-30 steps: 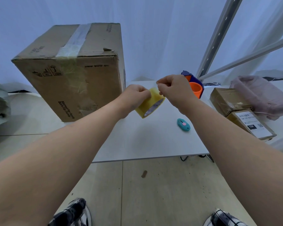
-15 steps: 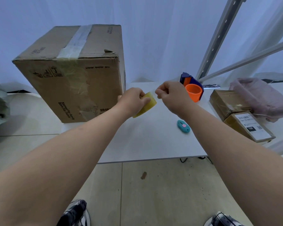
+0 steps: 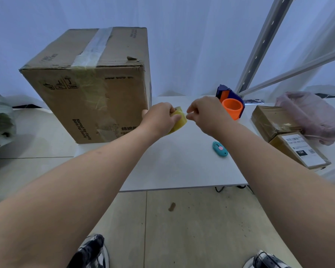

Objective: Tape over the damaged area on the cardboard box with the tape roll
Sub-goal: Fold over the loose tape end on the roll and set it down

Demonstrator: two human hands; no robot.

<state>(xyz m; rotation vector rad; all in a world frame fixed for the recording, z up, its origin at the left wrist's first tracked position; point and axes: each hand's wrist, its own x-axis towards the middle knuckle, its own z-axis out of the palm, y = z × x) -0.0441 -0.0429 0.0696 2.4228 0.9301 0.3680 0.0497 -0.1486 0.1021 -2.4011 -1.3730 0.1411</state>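
**Tape roll held above the desk**

A yellow tape roll [image 3: 179, 120] is gripped in the left hand [image 3: 161, 118] above the desk [image 3: 174, 167], just beside the cardboard box [image 3: 91, 84] standing at the desk's left edge. The tape's loose end is pinched between the fingers of the right hand [image 3: 205, 113]. A torn flap is seen at the box's top front edge.

Soft, even, bluish daylight.
Light filters through the white curtain [image 3: 182, 35] behind; shadows faint; wide-angle bending stretches the edges; hands slightly blurred.
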